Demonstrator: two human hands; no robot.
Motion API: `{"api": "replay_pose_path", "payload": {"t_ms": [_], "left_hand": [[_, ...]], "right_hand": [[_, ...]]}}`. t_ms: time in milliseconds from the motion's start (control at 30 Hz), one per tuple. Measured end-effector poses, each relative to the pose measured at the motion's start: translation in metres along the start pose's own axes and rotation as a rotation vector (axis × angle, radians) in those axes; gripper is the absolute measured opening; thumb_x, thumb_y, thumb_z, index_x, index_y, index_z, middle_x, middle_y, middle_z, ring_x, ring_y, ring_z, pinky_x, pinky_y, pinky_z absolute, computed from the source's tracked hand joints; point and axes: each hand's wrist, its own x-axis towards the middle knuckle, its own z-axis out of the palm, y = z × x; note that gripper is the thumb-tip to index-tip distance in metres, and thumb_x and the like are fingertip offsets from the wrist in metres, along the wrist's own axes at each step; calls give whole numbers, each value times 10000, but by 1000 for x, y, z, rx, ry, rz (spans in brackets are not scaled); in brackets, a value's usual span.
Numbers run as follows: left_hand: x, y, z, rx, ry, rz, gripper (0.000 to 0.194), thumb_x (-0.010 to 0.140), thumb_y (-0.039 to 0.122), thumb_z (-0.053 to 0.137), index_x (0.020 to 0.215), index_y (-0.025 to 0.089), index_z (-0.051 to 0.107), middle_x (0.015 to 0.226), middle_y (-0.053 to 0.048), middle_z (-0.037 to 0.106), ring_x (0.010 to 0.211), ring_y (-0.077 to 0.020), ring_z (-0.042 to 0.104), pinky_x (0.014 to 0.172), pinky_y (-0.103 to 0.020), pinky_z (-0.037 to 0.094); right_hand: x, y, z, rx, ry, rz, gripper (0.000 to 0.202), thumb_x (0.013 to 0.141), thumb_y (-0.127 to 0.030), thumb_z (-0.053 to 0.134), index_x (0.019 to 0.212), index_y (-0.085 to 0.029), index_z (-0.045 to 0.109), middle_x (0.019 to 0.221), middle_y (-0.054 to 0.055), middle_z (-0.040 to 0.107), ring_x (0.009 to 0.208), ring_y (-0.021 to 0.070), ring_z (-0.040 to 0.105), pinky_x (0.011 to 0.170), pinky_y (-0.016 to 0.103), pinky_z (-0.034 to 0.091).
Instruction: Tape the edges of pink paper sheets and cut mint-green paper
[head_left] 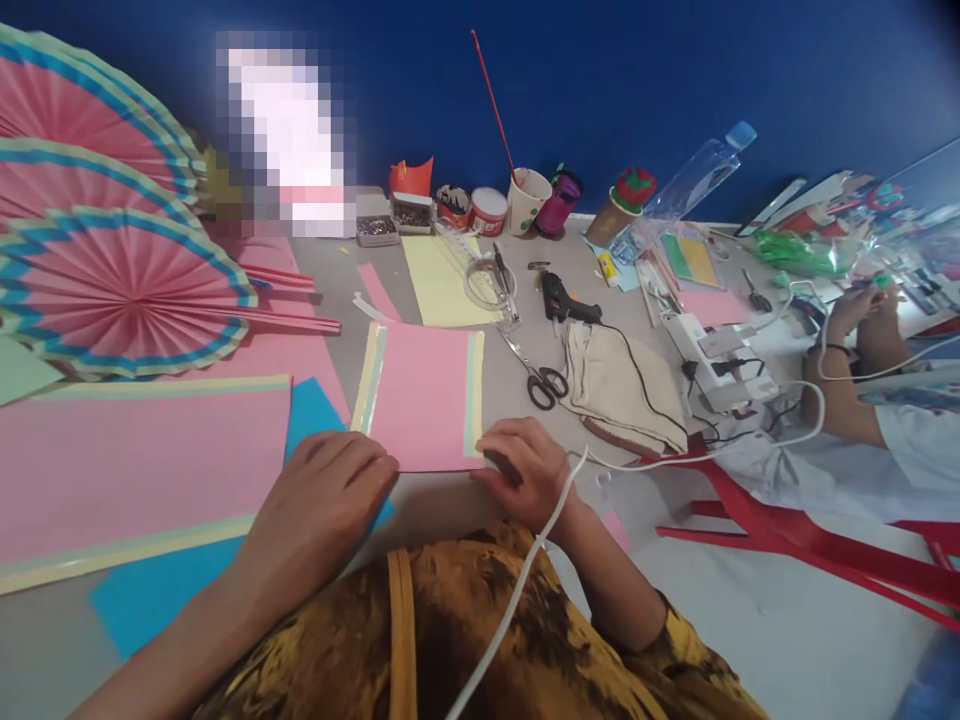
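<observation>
A pink sheet [427, 400] with green and yellow strips along its left and right sides lies at the table's front edge. My left hand [334, 490] rests on its lower left corner, fingers closed on the paper. At the lower right corner, my right hand [525, 470] has curled fingers closed on the sheet's edge; the fingertips are partly hidden. Black-handled scissors [547, 387] lie just beyond my right hand, beside a folded beige cloth [619, 385]. A longer pink sheet [142, 460] with similar strips lies left, over blue paper [180, 580].
Pleated paper fans [135, 300] stand at the left. Behind are a glue gun [566, 300], yellow paper [450, 280] and a paper cup [528, 200]. A power strip [720, 360] and another person's hands [862, 305] are at right. A white cable [525, 580] crosses my right forearm.
</observation>
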Motion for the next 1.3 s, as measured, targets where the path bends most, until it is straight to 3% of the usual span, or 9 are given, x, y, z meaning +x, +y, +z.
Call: {"api": "replay_pose_path", "payload": {"t_ms": [133, 233, 400, 633, 867, 1067, 1200, 1300], "left_hand": [[2, 1, 2, 1, -30, 18, 253, 976, 67, 463, 926, 205, 669, 954, -84, 692, 921, -288, 604, 851, -453, 461], [2, 0, 2, -28, -30, 11, 274, 983, 80, 452, 942, 212, 688, 985, -89, 710, 932, -285, 620, 862, -456, 465], [3, 1, -1, -65, -3, -31, 274, 988, 91, 472, 921, 245, 689, 983, -79, 724, 960, -284, 639, 849, -440, 457], [3, -9, -4, -52, 61, -140, 233, 1052, 188, 498, 926, 247, 685, 973, -55, 761, 968, -283, 661, 843, -447, 449], [10, -18, -12, -274, -114, -347, 347, 1108, 314, 441, 896, 248, 708, 1012, -24, 728, 993, -228, 632, 889, -393, 444], [14, -20, -16, -328, -130, -417, 398, 1054, 460, 508, 823, 252, 757, 965, -57, 739, 970, -275, 641, 872, -450, 466], [11, -23, -15, -383, -91, -425, 358, 1035, 473, 536, 886, 290, 806, 924, -40, 788, 922, -267, 693, 837, -425, 496], [10, -25, -17, -418, -59, -466, 312, 1019, 499, 573, 1087, 306, 809, 887, -15, 800, 856, -245, 717, 781, -376, 512]], "right_hand": [[-5, -6, 0, -9, -37, 1, 71, 1032, -286, 679, 1029, -246, 738, 942, 59, 753, 879, 205, 677, 788, 335, 556], [-7, -7, 2, -42, -61, 53, 119, 1045, -226, 644, 1000, -243, 753, 910, 53, 743, 864, 196, 672, 777, 315, 534], [-6, -6, 1, -41, -127, 144, 199, 1069, -269, 593, 961, -235, 757, 892, 53, 723, 885, 198, 660, 794, 313, 512], [4, -13, -5, -62, -221, 227, 303, 1085, -243, 489, 841, -212, 666, 833, 52, 650, 847, 201, 612, 770, 316, 442], [13, -17, 0, -125, -210, 346, 195, 972, -177, 565, 788, -216, 617, 806, 38, 640, 786, 182, 597, 709, 297, 396], [43, -22, -11, -127, -458, 641, 166, 924, -203, 649, 762, -213, 616, 848, 5, 667, 752, 151, 566, 658, 279, 314], [55, -23, -19, -134, -571, 674, 188, 960, -242, 627, 775, -213, 613, 877, 7, 670, 753, 152, 546, 643, 286, 279], [55, -22, -18, -140, -575, 675, 191, 967, -242, 615, 778, -214, 606, 872, 2, 663, 736, 147, 532, 639, 285, 277]]}}
